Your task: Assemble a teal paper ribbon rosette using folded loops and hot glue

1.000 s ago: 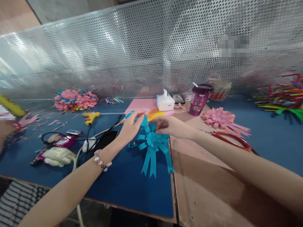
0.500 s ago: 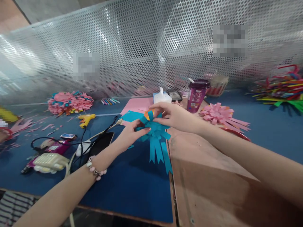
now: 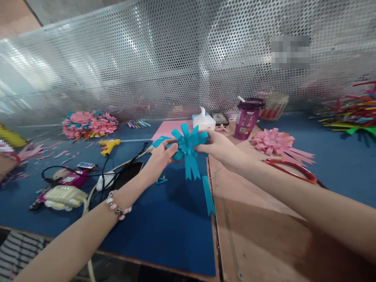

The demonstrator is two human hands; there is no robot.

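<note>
A teal paper flower [image 3: 188,145] with looped petals and hanging ribbon tails is held up above the blue table mat [image 3: 152,219]. My left hand [image 3: 160,158] pinches its left side, fingers closed on the petals. My right hand [image 3: 216,146] grips its right side in the same way. A loose teal paper strip [image 3: 208,194] lies on the mat just below the flower, and a small teal scrap [image 3: 161,180] lies under my left hand.
A yellow glue gun [image 3: 109,145], cables, a black phone [image 3: 127,174] and a white mouse sit left. Red scissors [image 3: 292,169], a pink paper flower [image 3: 274,144], a purple cup [image 3: 247,118] and a tissue box [image 3: 203,121] stand right and behind. A perforated metal screen [image 3: 176,58] backs the table.
The teal flower lay flat on the mat a second ago; both hands have taken it by its sides and raised it upright, tails hanging down.
</note>
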